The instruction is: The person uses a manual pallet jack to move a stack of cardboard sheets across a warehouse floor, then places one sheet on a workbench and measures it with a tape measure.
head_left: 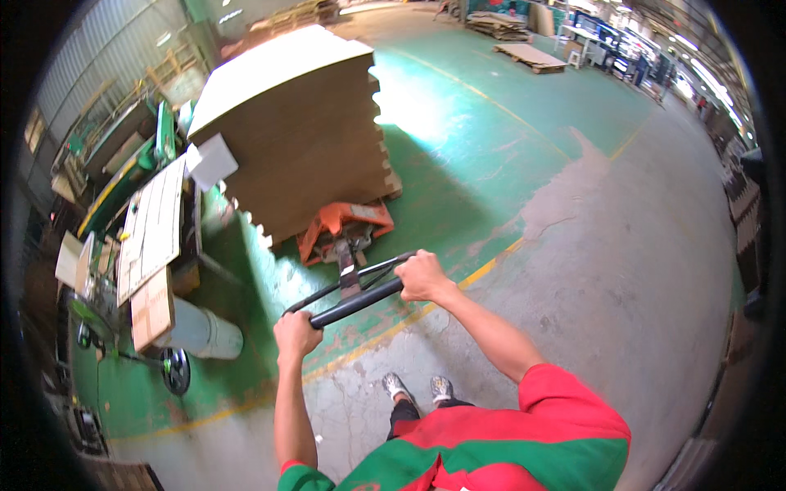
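Both my hands grip the black handle [360, 302] of an orange pallet jack [348, 219]. My left hand [296, 335] is closed round the handle's left end, and my right hand [422, 277] is closed round its right end. Beyond the handle, the jack's orange body stands against a tall stack of brown cardboard sheets [303, 147]. The stack's top looks pale in the light, and its side edges are uneven. The forks under the stack are hidden.
To the left are a long work table [155, 221], a cardboard box [152, 309], a pale drum [214, 329] and a black wheel [176, 371]. A yellow line [491, 263] crosses the green and grey floor. Far off lies a low pallet of sheets [530, 57].
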The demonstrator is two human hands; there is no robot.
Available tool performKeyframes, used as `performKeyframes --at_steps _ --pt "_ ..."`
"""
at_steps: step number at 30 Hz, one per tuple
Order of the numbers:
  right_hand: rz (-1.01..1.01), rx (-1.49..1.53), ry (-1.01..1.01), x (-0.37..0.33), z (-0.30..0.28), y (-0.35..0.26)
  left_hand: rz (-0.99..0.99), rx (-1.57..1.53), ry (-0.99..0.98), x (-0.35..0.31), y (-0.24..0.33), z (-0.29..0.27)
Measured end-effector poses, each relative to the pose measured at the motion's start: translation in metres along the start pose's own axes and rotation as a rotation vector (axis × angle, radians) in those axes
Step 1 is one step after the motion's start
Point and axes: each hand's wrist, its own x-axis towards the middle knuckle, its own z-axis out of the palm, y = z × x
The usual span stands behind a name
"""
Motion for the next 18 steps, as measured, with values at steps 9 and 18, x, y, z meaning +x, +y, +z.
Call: performKeyframes --at_steps 9,18 --pt "0.034 0.098 -0.553 -0.209 0.018 -0.030 -0.088 -0.073 -0.761 -0.180 0.115 0.060" --pt "0.007 0.052 -0.254 -0.220 0.026 -0.004 -0.068 -0.088 -0.507 -0.184 0.140 0.081"
